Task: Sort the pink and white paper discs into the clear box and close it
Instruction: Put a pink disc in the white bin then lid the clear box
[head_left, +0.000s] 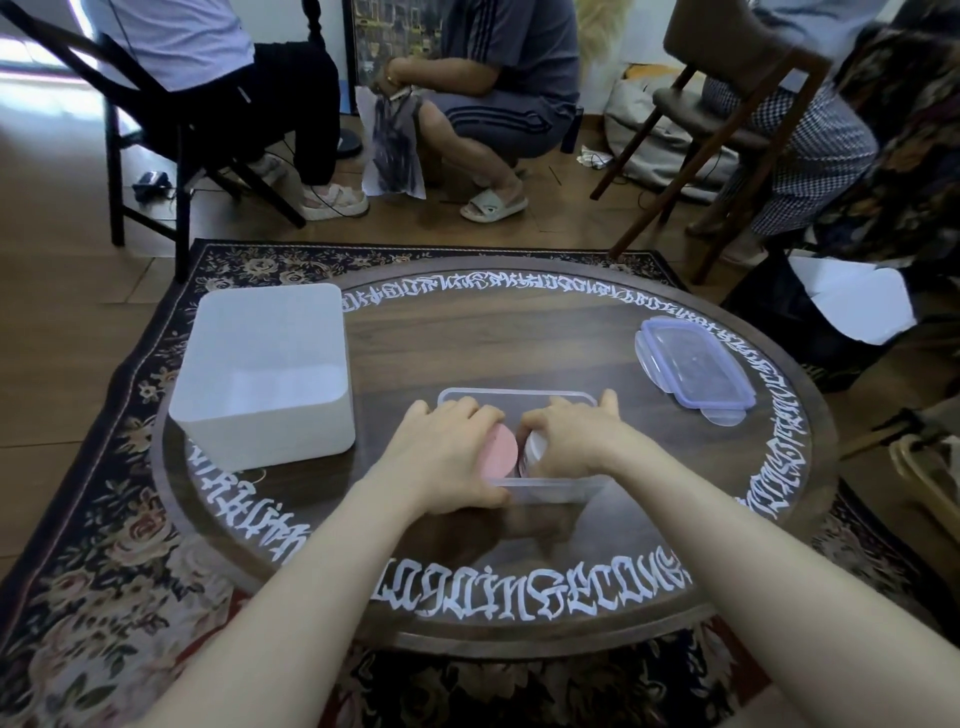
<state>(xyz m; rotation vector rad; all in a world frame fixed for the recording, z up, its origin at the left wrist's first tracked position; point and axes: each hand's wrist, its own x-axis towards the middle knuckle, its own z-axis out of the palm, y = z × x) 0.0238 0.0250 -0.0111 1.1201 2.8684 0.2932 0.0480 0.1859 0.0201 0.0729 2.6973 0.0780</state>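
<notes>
Hands over the clear box (519, 397) near the tabletop's front edge. Left hand (447, 457) curled round a stack of pink discs (501, 451), standing on edge inside the box; right hand (566, 436) curled over white discs (535, 453) just beside, grip mostly hidden. Lid (688, 366) lying apart toward the right edge; white bin (265, 374) at the left edge. Likely risk: stacks toppling or fanning on release, mixing colours, standing too tall for the lid to seat.

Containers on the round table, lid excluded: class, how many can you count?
2. A white bin stands empty at the table's left. A clear box sits at the centre under both hands, holding pink and white discs.
</notes>
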